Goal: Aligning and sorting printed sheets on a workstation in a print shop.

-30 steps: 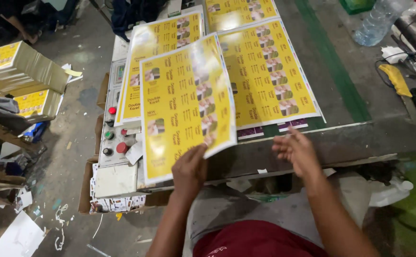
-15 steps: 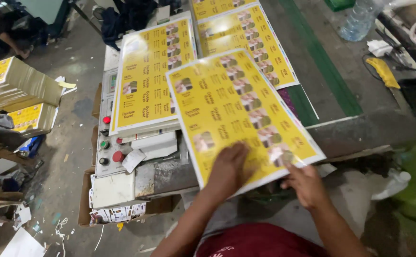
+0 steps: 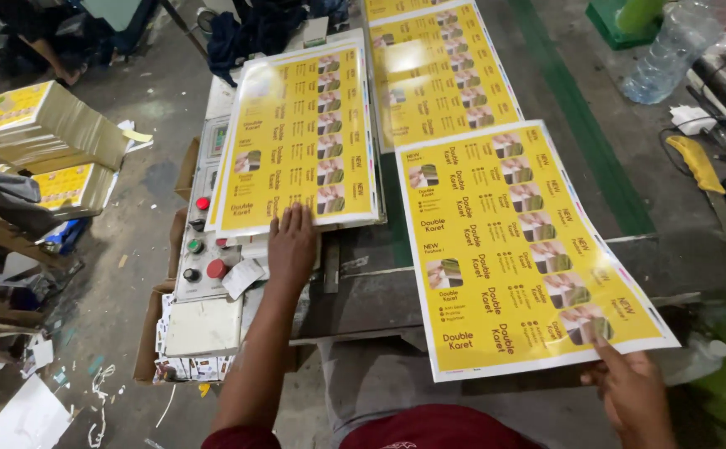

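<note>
Yellow printed sheet [image 3: 516, 249] now swung off to the right of where it lay half a second ago, pinched at its near right corner by the right hand [image 3: 629, 391] — thumb on top, fingers under. Left hand [image 3: 292, 241] gone from that sheet, now lying flat and open on the near edge of the yellow stack [image 3: 300, 137] on the left. Glossy and bright yellow, with rows of small product pictures and dark lettering inside a white margin; lying flat, near end jutting past the front edge of the grey surface [image 3: 363, 291]. Far edge just beside a third yellow sheet [image 3: 438, 71]. Dark strip of bare surface between sheet and stack — control panel [image 3: 205, 249] with red and green buttons hard against the left; green stripe [image 3: 579, 116] and plastic bottle [image 3: 662, 54] off to the right.
</note>
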